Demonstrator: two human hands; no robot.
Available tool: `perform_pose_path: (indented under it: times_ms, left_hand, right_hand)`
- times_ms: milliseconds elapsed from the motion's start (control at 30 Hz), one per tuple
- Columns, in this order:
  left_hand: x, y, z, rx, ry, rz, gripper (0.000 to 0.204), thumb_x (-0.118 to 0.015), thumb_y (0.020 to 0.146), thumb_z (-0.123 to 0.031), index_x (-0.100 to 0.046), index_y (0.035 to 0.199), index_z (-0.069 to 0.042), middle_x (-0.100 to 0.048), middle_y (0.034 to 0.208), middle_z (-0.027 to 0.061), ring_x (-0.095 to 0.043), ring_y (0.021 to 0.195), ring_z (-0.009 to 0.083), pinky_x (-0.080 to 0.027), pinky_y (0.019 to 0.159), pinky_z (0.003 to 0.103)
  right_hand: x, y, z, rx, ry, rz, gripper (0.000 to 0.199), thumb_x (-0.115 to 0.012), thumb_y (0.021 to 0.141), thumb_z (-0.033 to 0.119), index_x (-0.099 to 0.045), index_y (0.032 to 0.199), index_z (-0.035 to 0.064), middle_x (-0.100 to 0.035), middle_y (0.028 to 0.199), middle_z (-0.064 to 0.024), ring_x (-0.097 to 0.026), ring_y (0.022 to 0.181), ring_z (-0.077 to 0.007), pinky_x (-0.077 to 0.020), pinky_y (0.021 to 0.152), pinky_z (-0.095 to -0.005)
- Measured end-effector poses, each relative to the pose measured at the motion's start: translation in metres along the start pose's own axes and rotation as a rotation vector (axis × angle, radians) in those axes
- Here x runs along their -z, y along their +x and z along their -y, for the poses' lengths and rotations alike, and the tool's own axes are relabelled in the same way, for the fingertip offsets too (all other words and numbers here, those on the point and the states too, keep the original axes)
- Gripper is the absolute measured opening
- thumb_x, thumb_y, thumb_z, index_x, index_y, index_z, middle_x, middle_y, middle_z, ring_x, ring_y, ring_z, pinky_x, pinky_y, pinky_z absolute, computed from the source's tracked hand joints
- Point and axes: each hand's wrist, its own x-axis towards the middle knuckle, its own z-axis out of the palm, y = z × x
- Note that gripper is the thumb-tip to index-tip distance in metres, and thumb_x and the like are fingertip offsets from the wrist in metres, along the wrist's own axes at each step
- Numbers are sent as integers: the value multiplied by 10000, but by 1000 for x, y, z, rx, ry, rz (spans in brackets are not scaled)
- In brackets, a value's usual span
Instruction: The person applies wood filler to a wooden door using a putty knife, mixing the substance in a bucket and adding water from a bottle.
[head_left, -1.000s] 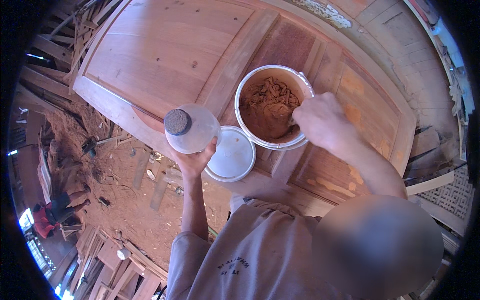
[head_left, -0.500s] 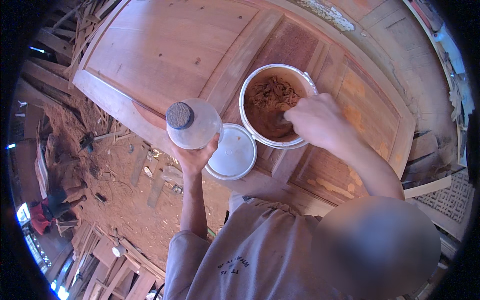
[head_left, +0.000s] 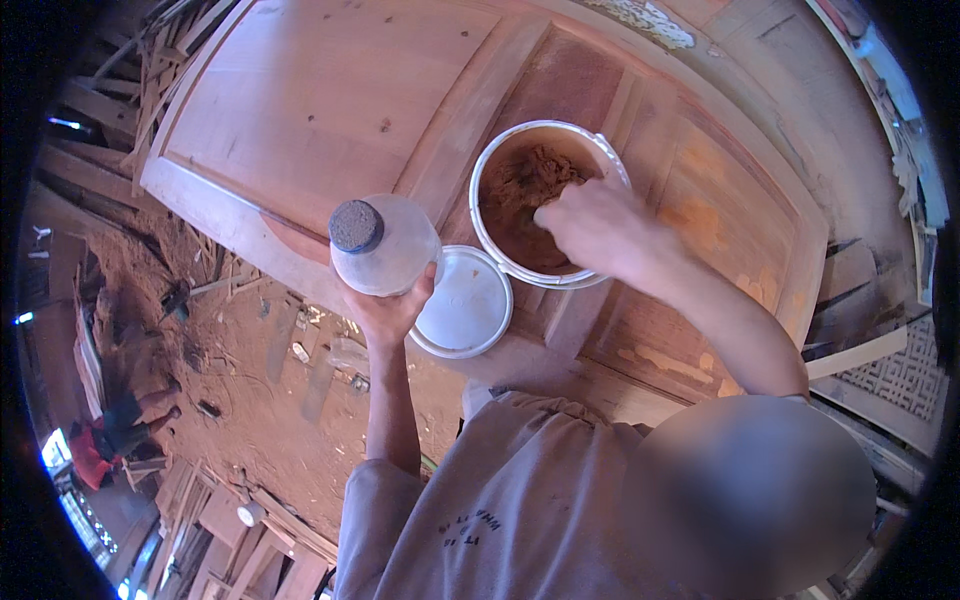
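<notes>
My left hand (head_left: 387, 312) is wrapped round a translucent bottle (head_left: 405, 248) with a dark, dust-covered cap (head_left: 356, 226), holding it up beside the bucket. Inside a white bucket (head_left: 477, 222), my right hand (head_left: 600, 232) has its fingers closed and pointing down into brown, clumpy paste (head_left: 512, 212). What those fingers grip is hidden by the hand and blurred. A round white lid (head_left: 462, 308) lies next to the bucket, partly behind the left hand. Both bucket and lid rest on a large wooden door (head_left: 330, 90) with recessed panels.
Orange-brown filler patches (head_left: 705, 225) mark the door's right panel. Scrap wood (head_left: 100, 105) is piled at far left, and more boards (head_left: 215, 530) lie at lower left. A person in red (head_left: 92, 455) is at the left edge. Sawdust and debris cover the floor (head_left: 250, 390).
My right hand has moved left and slightly up inside the bucket, over the paste. The left hand keeps its hold on the bottle. The whole view has shifted slightly.
</notes>
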Motion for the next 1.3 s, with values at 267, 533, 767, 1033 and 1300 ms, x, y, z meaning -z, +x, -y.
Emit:
perform_pose_path:
  times_ms: [267, 533, 767, 1033, 1300]
  left_hand:
    - [2, 2, 0, 11, 43, 47, 1073, -928, 632, -263, -245, 1399, 44, -482, 1289, 200, -549, 1178, 289, -497, 978, 424]
    - [4, -3, -6, 56, 57, 54, 1071, -924, 632, -255, -240, 1402, 39, -466, 1303, 207, -536, 1191, 294, -500, 975, 423]
    - [-5, 0, -3, 20, 21, 45, 1092, -923, 629, -269, -225, 1409, 42, -454, 1323, 215, -526, 1212, 303, -495, 986, 431]
    - [1, -4, -2, -27, 107, 77, 1109, -927, 626, -287, -219, 1412, 43, -435, 1335, 220, -518, 1218, 310, -503, 980, 434]
    - [-1, -5, -8, 61, -14, 51, 1121, -931, 624, -296, -212, 1416, 42, -428, 1327, 215, -519, 1217, 310, -512, 967, 429]
  right_hand:
    - [37, -25, -14, -26, 25, -64, 185, -585, 830, 116, -751, 911, 116, -720, 840, -134, -715, 822, -299, -556, 724, -449]
    - [33, -43, -23, -3, -83, -107, 180, -584, 832, 88, -762, 857, 104, -721, 804, -146, -719, 816, -289, -549, 744, -425]
    - [13, -21, -7, 19, -79, -58, 181, -581, 822, 90, -746, 765, 42, -720, 774, -143, -721, 791, -282, -557, 723, -432]
    - [35, -11, -3, -8, 8, -249, 133, -621, 787, 130, -744, 762, 86, -715, 753, -140, -720, 772, -287, -552, 674, -436]
    - [10, -29, -9, -23, -12, -238, 176, -600, 815, 137, -755, 755, 80, -730, 777, -131, -729, 744, -278, -559, 635, -433]
